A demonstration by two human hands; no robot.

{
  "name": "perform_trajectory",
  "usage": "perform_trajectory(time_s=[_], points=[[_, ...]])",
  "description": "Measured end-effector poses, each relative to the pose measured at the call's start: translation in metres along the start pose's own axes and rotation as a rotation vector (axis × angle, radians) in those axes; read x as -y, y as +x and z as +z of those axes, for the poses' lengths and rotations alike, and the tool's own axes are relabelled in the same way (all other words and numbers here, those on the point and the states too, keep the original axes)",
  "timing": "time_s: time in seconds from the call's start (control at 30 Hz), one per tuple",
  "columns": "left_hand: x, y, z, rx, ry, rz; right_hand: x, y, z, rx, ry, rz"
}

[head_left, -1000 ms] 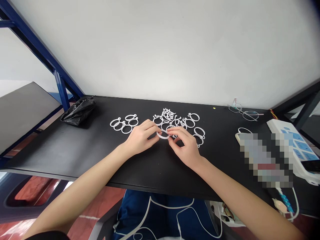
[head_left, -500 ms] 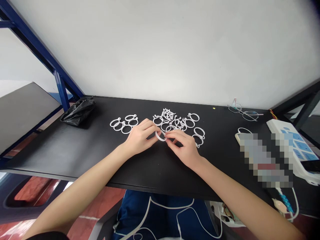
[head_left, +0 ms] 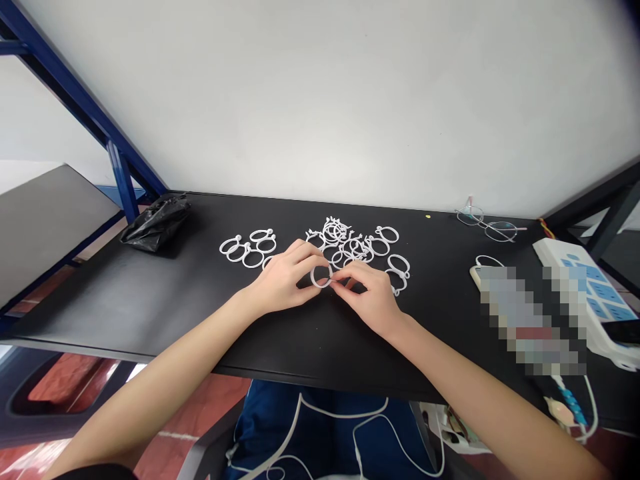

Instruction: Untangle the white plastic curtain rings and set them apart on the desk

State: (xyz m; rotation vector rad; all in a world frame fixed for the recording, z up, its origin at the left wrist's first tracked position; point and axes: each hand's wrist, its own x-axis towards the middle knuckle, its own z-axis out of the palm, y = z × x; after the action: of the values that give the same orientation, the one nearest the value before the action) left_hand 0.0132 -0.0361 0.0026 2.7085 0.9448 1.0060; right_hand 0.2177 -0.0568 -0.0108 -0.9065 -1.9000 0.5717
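Ring (head_left: 321,277) is pinched at both sides by closed fingers of left hand (head_left: 280,283) and right hand (head_left: 373,300), steadying it just short of the pile (head_left: 357,245).

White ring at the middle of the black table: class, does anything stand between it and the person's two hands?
Nothing visible does. The left hand and right hand both pinch the white ring directly; the pile of loose rings lies beyond it.

Your left hand (head_left: 280,285) and right hand (head_left: 374,301) are bare, forearms uncovered. Below the table (head_left: 150,300) near edge: dark sleeve hem (head_left: 95,471) on your left upper arm, blue clothing (head_left: 280,417) on your lap. A white cable (head_left: 345,415) lies across it.
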Motion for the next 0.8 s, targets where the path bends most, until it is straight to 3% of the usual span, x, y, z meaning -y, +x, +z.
perform_trajectory(time_s=[0.23,0.67,0.8], points=[[-0.0034,0.0028,-0.0063,0.125,-0.093,0.087,0.0004,-0.0004,-0.0001,0.009,0.002,0.067],[-0.0053,0.0057,-0.0014,0.099,-0.062,0.015,-0.0008,-0.0015,0.0021,0.055,-0.007,-0.091],[-0.0042,0.0047,-0.0013,0.106,-0.107,-0.013,-0.0007,-0.0029,0.0024,0.092,0.015,-0.079]])
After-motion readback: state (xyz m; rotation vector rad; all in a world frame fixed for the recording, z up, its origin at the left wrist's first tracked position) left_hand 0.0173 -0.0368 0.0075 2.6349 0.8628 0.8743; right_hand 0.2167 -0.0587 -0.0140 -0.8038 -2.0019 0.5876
